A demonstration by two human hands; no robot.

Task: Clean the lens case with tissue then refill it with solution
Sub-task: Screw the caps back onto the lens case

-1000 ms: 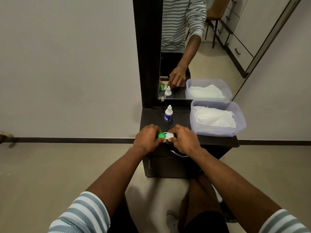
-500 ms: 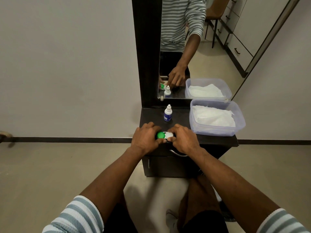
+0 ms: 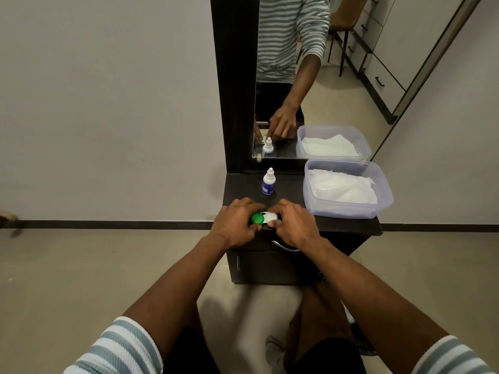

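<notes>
The lens case (image 3: 264,218), with one green cap and one white cap, lies near the front edge of a dark dresser top (image 3: 291,190). My left hand (image 3: 235,224) grips the green side and my right hand (image 3: 293,225) grips the white side. Both caps are on the case. A small white solution bottle (image 3: 269,182) with a blue label stands upright behind the case. Folded white tissue (image 3: 341,186) fills a clear plastic tub (image 3: 348,210) at the right of the top.
A tall mirror (image 3: 310,76) in a dark frame rises at the back of the dresser and reflects the bottle, tub and a hand. A drawer handle (image 3: 285,247) sits just under my right hand. The floor lies to the left of the dresser.
Both hands stay on the lens case. My fingers have spread a little, so more of the green and white caps shows between them.
</notes>
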